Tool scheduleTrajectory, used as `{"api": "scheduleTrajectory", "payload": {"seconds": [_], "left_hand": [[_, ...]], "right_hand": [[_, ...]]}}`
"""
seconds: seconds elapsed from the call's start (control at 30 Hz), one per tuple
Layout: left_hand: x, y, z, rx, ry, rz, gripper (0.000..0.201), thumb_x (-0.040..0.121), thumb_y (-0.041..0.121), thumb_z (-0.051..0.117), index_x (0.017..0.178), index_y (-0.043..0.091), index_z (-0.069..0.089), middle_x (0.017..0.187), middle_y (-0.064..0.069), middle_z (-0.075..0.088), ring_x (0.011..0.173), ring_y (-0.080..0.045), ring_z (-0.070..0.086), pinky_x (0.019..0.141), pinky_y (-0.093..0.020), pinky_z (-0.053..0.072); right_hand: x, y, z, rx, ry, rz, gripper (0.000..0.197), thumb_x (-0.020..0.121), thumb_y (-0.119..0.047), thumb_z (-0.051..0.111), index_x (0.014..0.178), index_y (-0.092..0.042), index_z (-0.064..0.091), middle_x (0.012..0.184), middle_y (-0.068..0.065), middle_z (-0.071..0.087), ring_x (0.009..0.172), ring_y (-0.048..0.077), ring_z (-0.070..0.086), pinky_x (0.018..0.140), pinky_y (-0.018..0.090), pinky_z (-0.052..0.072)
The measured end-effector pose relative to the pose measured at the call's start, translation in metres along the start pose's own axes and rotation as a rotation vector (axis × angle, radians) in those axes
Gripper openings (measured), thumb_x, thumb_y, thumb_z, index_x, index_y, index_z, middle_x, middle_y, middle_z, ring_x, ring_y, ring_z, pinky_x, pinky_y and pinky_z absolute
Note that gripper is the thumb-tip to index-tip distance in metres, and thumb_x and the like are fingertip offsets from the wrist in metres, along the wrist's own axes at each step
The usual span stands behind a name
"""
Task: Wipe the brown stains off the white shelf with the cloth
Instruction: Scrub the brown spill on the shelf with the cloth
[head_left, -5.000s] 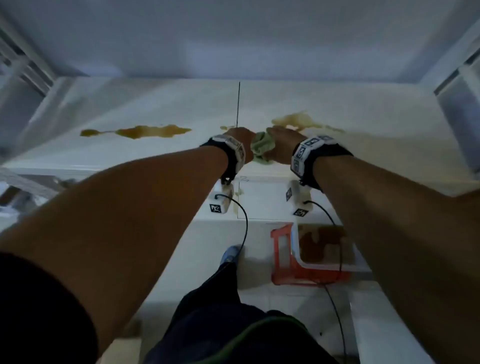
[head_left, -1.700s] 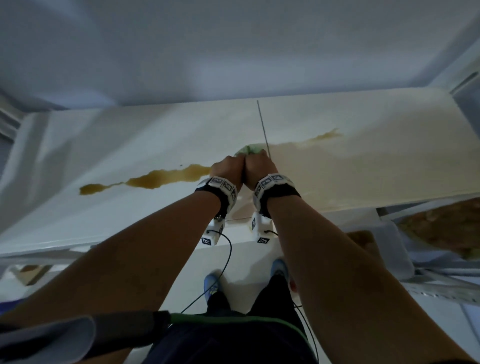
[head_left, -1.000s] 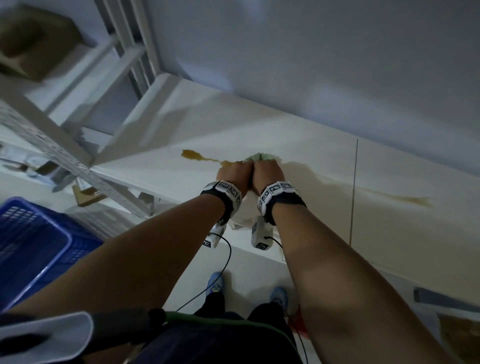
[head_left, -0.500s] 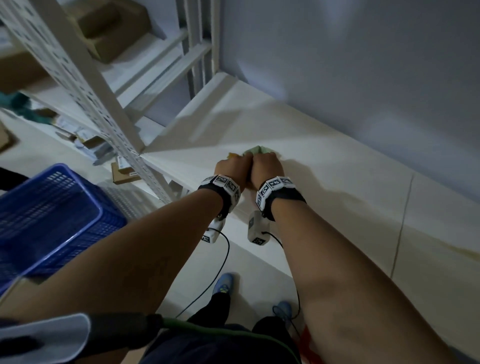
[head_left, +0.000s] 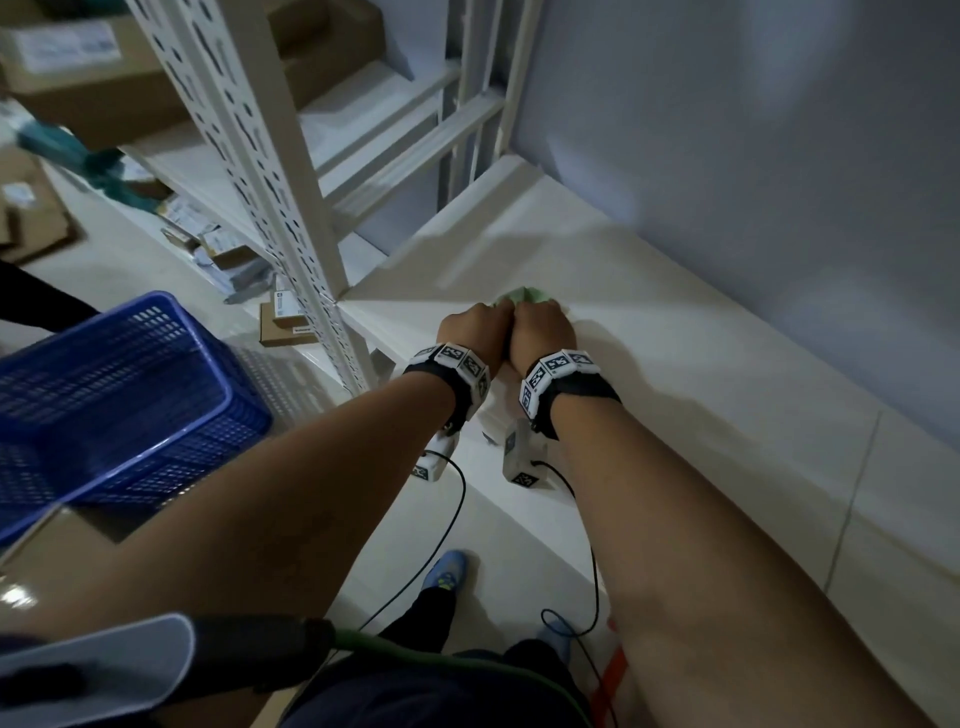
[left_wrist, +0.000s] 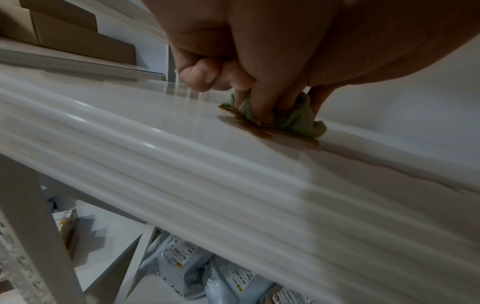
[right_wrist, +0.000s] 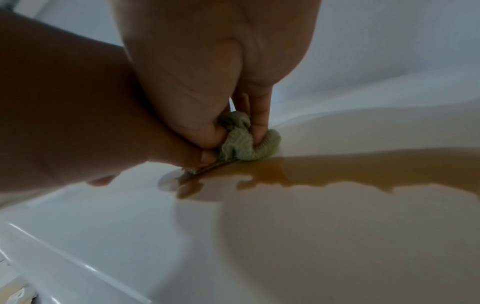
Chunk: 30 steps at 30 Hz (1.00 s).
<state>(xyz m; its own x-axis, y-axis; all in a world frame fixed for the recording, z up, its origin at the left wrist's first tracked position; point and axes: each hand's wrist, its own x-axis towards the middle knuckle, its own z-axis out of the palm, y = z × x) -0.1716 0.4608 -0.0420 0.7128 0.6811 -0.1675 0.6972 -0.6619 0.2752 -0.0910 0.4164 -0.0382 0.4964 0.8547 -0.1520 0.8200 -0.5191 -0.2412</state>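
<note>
- Two hands work as one: the left hand and the right hand sit knuckle to knuckle, each with its fingers curled tight into the same bunched green cloth.
- Cloth is pressed down on the white shelf, near its left end, just beside the perforated upright post.
- Step in hand, as I judge it: the wiping stroke itself, with the cloth bearing on the wet stain.
- Right wrist view shows a brown stain running away from the cloth's edge as a long wet streak; a smaller brown puddle lies under the cloth in the left wrist view.
- Next move likely calls for firm downward pressure and a pass along that streak, and perhaps a fresh fold, since the liquid may smear rather than lift.
- A blue basket sits below, well apart.
</note>
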Motion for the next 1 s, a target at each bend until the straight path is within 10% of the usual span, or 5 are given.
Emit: {"api": "scheduleTrajectory", "payload": {"seconds": [0.77,1.0], "left_hand": [[0.019,0.011,-0.006,-0.043,-0.055,-0.023,0.023,0.090,0.024,0.048,0.109,0.018,0.060,0.095,-0.007,0.069,0.086,-0.029,0.067,0.064,-0.031,0.045],[0.023,0.016,-0.019,-0.092,-0.173,-0.073,0.015,0.086,0.027,0.058,0.081,0.015,0.066,0.075,-0.004,0.063,0.065,-0.027,0.059,0.059,-0.029,0.047]], "right_hand": [[0.003,0.014,-0.016,-0.011,-0.188,0.067,0.019,0.080,-0.021,0.056,0.086,-0.015,0.073,0.087,0.009,0.072,0.078,0.028,0.067,0.066,0.024,0.048],[-0.002,0.022,-0.031,0.025,-0.192,0.057,0.017,0.079,-0.022,0.058,0.077,-0.012,0.071,0.073,0.004,0.069,0.068,0.025,0.061,0.065,0.026,0.048]]}}
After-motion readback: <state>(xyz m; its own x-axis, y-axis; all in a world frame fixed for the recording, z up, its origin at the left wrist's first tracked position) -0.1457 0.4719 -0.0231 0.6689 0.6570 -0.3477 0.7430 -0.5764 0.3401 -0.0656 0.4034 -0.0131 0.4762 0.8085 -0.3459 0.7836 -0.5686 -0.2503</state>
